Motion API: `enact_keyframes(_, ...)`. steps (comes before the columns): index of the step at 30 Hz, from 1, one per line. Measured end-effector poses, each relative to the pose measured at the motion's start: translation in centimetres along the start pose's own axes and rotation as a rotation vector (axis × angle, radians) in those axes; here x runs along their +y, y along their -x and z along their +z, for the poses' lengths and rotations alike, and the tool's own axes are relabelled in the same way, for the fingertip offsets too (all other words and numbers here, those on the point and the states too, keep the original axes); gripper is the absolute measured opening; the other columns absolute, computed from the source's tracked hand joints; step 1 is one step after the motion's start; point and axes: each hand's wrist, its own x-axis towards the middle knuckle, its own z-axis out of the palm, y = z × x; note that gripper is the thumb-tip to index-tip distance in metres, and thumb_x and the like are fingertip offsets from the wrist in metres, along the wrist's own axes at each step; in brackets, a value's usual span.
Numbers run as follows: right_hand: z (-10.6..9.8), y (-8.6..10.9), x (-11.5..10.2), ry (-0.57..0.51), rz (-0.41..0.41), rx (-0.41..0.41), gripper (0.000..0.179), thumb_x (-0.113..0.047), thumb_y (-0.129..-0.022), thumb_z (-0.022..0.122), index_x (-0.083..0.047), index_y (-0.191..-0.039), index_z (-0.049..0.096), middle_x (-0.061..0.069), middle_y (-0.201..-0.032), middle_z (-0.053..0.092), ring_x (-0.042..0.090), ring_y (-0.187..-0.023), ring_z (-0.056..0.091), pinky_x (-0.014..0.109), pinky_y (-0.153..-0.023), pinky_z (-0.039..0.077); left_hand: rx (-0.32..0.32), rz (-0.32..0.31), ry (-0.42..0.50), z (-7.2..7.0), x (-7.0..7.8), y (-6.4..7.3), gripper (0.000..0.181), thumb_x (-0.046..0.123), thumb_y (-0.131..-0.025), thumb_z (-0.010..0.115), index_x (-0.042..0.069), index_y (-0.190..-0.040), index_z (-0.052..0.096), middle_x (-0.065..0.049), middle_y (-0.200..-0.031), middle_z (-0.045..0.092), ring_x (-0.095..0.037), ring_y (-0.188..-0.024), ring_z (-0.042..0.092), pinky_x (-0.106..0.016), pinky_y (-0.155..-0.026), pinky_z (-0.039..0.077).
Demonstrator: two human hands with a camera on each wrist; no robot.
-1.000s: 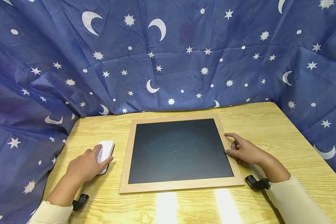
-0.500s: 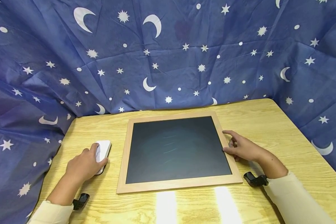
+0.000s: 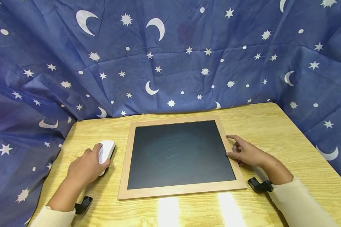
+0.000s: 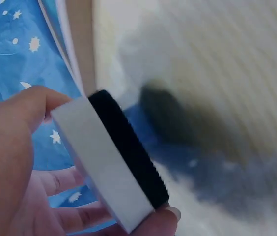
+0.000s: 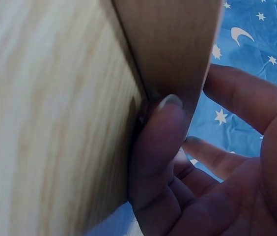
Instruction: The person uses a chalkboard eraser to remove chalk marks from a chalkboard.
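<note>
Left hand [image 3: 86, 165] pinching a white, black-padded rectangular block eraser [image 3: 107, 148] by its sides, the likely best hold, left of a pale wood-framed blackboard [image 3: 182, 154]; eraser probably light, firm-bodied, soft-padded; right hand [image 3: 245, 153] gripping the blackboard's right edge

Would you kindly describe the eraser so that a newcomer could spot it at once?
On the wood-grain table, find the framed blackboard. To its left, the left hand grips the eraser. Unlike the broad, dark blackboard, it is a small white block with a black pad.
</note>
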Motion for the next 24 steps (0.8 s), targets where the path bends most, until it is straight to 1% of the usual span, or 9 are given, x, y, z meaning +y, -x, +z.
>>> enact_keyframes(6, -0.1, 0.0, 0.0, 0.006, -0.004, 0.009, 0.080, -0.018, -0.096, 0.067, -0.001, -0.157, 0.017, 0.013, -0.089, 0.050, 0.020, -0.060, 0.056, 0.034, -0.054, 0.052, 0.050, 0.043, 0.004, -0.4, 1.9, -0.5, 0.072, 0.040, -0.090, 0.064, 0.005, -0.147, 0.036, -0.032, -0.113, 0.056, -0.042, -0.075, 0.062, -0.051, -0.056, 0.047)
enact_keyframes(11, 0.1, -0.1, 0.2, -0.002, -0.005, 0.009, 0.080, -0.017, -0.096, 0.067, -0.001, -0.157, 0.017, 0.013, -0.088, 0.050, 0.019, -0.060, 0.055, 0.034, -0.054, 0.052, 0.090, 0.094, -0.009, -0.1, 3.7, -0.7, 0.072, 0.039, -0.089, 0.067, 0.009, -0.147, 0.039, -0.029, -0.114, 0.058, -0.040, -0.076, 0.065, -0.051, -0.055, 0.049)
enact_keyframes(17, 0.2, -0.1, 0.4, -0.006, -0.004, 0.007, 0.081, -0.019, -0.096, 0.068, -0.002, -0.157, 0.017, 0.013, -0.090, 0.048, 0.019, -0.060, 0.056, 0.035, -0.054, 0.052, 0.113, 0.129, -0.004, 0.2, 5.5, -1.3, 0.070, 0.038, -0.088, 0.068, 0.010, -0.146, 0.043, -0.027, -0.114, 0.060, -0.040, -0.078, 0.065, -0.052, -0.056, 0.050)
enact_keyframes(24, 0.2, -0.2, 0.5, 0.001, -0.006, 0.018, 0.080, -0.018, -0.096, 0.068, -0.003, -0.157, 0.018, 0.014, -0.091, 0.047, 0.020, -0.060, 0.055, 0.034, -0.053, 0.052, 0.134, 0.171, -0.015, 0.2, 7.0, -2.0, 0.069, 0.037, -0.085, 0.069, 0.011, -0.145, 0.047, -0.022, -0.113, 0.061, -0.039, -0.082, 0.065, -0.053, -0.060, 0.051)
